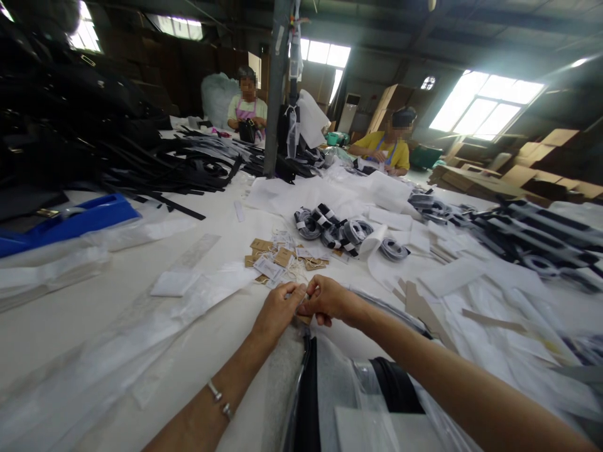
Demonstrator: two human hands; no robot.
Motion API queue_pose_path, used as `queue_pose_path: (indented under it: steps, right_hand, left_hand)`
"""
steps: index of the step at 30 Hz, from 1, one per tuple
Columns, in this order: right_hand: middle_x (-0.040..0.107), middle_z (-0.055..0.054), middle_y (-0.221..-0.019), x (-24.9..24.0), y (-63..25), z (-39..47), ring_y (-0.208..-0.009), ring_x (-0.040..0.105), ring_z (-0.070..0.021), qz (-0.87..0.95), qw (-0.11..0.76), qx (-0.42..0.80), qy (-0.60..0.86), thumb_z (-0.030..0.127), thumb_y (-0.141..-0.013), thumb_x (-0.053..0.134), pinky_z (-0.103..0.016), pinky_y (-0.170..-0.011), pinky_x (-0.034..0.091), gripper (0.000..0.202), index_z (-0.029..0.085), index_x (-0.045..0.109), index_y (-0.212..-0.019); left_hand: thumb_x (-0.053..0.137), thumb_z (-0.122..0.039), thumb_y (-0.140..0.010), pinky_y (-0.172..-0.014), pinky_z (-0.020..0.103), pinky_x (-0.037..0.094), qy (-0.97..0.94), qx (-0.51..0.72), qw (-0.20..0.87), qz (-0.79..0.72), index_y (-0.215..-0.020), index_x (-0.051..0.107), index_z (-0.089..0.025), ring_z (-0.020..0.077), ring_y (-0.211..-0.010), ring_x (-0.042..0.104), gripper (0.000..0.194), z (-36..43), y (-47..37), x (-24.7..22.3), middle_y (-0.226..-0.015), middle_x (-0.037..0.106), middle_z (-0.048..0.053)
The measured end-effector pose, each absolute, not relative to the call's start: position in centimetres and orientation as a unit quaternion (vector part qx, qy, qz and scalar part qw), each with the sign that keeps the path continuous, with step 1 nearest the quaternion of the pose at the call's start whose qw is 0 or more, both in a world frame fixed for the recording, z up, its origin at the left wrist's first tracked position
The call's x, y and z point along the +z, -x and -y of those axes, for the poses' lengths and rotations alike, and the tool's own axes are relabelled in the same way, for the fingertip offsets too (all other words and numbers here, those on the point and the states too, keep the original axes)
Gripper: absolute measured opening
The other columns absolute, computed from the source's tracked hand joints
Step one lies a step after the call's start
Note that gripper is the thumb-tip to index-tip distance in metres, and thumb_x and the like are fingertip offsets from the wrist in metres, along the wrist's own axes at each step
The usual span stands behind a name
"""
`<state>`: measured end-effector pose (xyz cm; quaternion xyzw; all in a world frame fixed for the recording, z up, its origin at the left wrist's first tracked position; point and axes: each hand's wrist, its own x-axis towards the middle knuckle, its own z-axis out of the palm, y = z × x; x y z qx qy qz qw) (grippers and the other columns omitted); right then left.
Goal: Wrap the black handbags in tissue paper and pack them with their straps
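My left hand [282, 306] and my right hand [327, 300] meet at the centre of the head view, their fingers closed around a small brown tag [304, 319]. Just below them lies a black item [308, 389] in clear plastic wrapping, with a pale sheet on it. Beyond my fingers is a loose pile of brown and white tags [284, 256] with pale strings. Coiled grey straps with black bands [330, 227] sit behind the pile, to the right.
Black straps [188, 160] and a blue object [89, 220] lie at the left. White sheets and plastic [490, 314] spread over the right. A post [277, 88] stands at the back. Two people [247, 107] [391, 147] work beyond the table.
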<state>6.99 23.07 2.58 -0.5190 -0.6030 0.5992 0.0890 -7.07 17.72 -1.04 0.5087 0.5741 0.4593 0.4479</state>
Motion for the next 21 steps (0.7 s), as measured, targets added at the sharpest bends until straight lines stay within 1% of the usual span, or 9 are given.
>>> queue_pose_path:
  steps: [2,7,9,12,14,16,18,19,21]
  right_hand:
    - [0.057,0.012,-0.045,2.6,-6.9,-23.1,-0.032,0.049,-0.0091,0.591,0.085,0.601,0.530,0.020,-0.062,0.081,-0.016,-0.028,0.036,0.048,0.024,0.039,-0.084]
    - [0.058,0.010,-0.045,2.1,-6.9,-22.8,-0.032,0.049,-0.0081,0.591,0.115,0.592,0.535,0.020,-0.065,0.078,-0.014,-0.028,0.035,0.036,0.021,0.046,-0.082]
    - [0.058,0.009,-0.043,1.6,-7.1,-22.4,-0.033,0.050,-0.0082,0.583,0.146,0.600,0.528,0.023,-0.067,0.076,-0.014,-0.029,0.035,0.031,0.020,0.048,-0.079]
    - [0.061,0.006,-0.048,0.9,-7.7,-21.7,-0.038,0.056,-0.0096,0.565,0.212,0.624,0.496,0.032,-0.066,0.078,-0.015,-0.033,0.040,0.033,0.019,0.050,-0.076]
    - [0.065,0.004,-0.052,0.8,-8.0,-21.2,-0.042,0.058,-0.0102,0.556,0.250,0.630,0.481,0.037,-0.064,0.080,-0.017,-0.037,0.046,0.036,0.019,0.050,-0.076]
    - [0.066,0.002,-0.055,0.7,-8.2,-20.7,-0.044,0.060,-0.0107,0.549,0.271,0.625,0.484,0.040,-0.064,0.080,-0.020,-0.042,0.051,0.038,0.018,0.051,-0.075]
    - [0.067,0.001,-0.057,0.7,-8.4,-20.5,-0.048,0.063,-0.0118,0.541,0.279,0.621,0.493,0.041,-0.065,0.080,-0.023,-0.048,0.054,0.037,0.018,0.053,-0.075]
    - [0.068,0.000,-0.059,0.8,-8.5,-20.4,-0.050,0.064,-0.0125,0.538,0.280,0.622,0.495,0.040,-0.066,0.079,-0.024,-0.050,0.055,0.035,0.018,0.054,-0.076]
    - [0.069,-0.001,-0.063,0.9,-8.9,-20.5,-0.053,0.065,-0.0132,0.549,0.275,0.618,0.492,0.039,-0.069,0.076,-0.024,-0.050,0.054,0.030,0.017,0.057,-0.078]
  left_hand:
    - [0.048,-0.052,-0.087,-0.080,0.030,0.046,-0.536,0.452,0.404,-0.588,-0.084,0.071,-0.020,0.0203,-0.086,0.060,0.040,-17.5,7.0,-0.5,-0.088,0.068,0.004]
    - [0.044,-0.050,-0.091,-0.084,0.032,0.048,-0.618,0.411,0.318,-0.590,-0.080,0.070,-0.021,0.0201,-0.087,0.062,0.040,-16.0,6.5,1.2,-0.094,0.065,0.006]
    - [0.043,-0.042,-0.093,-0.091,0.033,0.047,-0.671,0.370,0.310,-0.562,-0.088,0.072,-0.024,0.0206,-0.097,0.063,0.035,-15.5,6.9,1.6,-0.108,0.066,0.006]
    - [0.043,-0.027,-0.091,-0.103,0.036,0.043,-0.705,0.333,0.272,-0.563,-0.106,0.071,-0.025,0.0233,-0.119,0.058,0.032,-15.5,8.1,1.6,-0.131,0.061,0.008]
    - [0.047,-0.024,-0.087,-0.100,0.036,0.045,-0.680,0.344,0.257,-0.594,-0.115,0.067,-0.020,0.0251,-0.119,0.057,0.035,-15.9,8.8,1.4,-0.133,0.060,0.011]
    - [0.052,-0.030,-0.084,-0.081,0.033,0.052,-0.641,0.344,0.318,-0.608,-0.116,0.064,-0.018,0.0239,-0.099,0.066,0.036,-16.3,9.2,1.0,-0.122,0.065,0.011]
    - [0.055,-0.038,-0.082,-0.061,0.029,0.049,-0.615,0.327,0.408,-0.590,-0.105,0.066,-0.019,0.0196,-0.074,0.066,0.032,-16.6,9.1,0.6,-0.099,0.071,0.006]
    - [0.056,-0.040,-0.080,-0.056,0.027,0.045,-0.610,0.321,0.432,-0.582,-0.095,0.067,-0.019,0.0177,-0.067,0.063,0.028,-16.7,8.9,0.5,-0.086,0.070,0.003]
    - [0.057,-0.037,-0.077,-0.054,0.024,0.038,-0.615,0.319,0.424,-0.583,-0.076,0.064,-0.019,0.0154,-0.062,0.057,0.019,-16.9,8.5,0.2,-0.067,0.063,-0.001]
